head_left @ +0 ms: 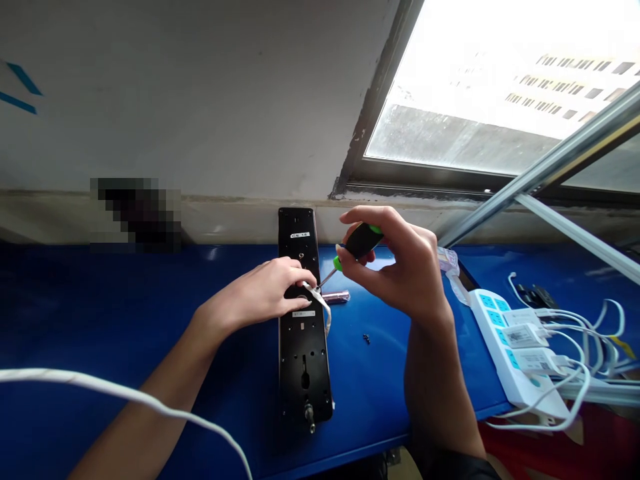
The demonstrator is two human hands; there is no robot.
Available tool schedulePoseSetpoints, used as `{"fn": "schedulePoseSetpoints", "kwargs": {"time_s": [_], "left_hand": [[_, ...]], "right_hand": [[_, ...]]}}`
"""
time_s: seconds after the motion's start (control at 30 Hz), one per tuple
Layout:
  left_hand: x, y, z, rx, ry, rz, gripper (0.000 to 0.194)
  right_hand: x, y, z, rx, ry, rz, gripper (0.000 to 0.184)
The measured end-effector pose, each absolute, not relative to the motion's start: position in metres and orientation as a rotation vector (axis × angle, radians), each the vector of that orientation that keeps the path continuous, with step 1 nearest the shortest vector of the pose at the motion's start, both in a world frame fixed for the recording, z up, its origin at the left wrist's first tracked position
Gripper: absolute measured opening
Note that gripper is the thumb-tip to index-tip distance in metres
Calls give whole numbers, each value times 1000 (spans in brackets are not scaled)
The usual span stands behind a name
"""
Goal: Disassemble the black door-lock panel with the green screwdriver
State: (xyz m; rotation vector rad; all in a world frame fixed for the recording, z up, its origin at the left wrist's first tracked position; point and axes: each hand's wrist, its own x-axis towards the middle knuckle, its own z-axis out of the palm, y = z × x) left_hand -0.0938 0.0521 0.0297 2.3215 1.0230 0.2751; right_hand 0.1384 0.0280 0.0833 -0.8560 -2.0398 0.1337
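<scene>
Left hand point(260, 290), right hand point(395, 267) bare; black sleeve point(457, 469) at right elbow.

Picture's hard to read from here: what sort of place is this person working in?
Most likely a workshop bench for assembling or testing door locks: a black door-lock panel lies on a blue workbench, a green-handled screwdriver is in hand, and a power strip holds several plugged-in chargers.

The screwdriver's grip point(359, 241) is black and green, the lock plate point(305, 373) black, the workbench point(370, 393) deep blue.
</scene>
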Motion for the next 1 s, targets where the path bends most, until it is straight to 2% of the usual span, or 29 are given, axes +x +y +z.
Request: {"fn": "schedulePoseSetpoints", "kwargs": {"time_s": [0.27,0.53,0.8,0.9,1.0], "left_hand": [[-93,49,29,2325,1068,254,32],[-95,49,26,2333,1050,258,32],[-94,50,26,2336,1038,264,32],[-95,50,26,2332,1027,272,31],[-98,49,30,2294,1040,261,33]], "right_hand": [[132,31,77,-948,-1958,-171,21],[118,28,75,-951,-1852,-485,34],[118,19,81,-1047,-1853,-526,43],[123,14,86,-1038,-1964,-458,36],[129,7,91,-1029,-2122,-249,12]]}}
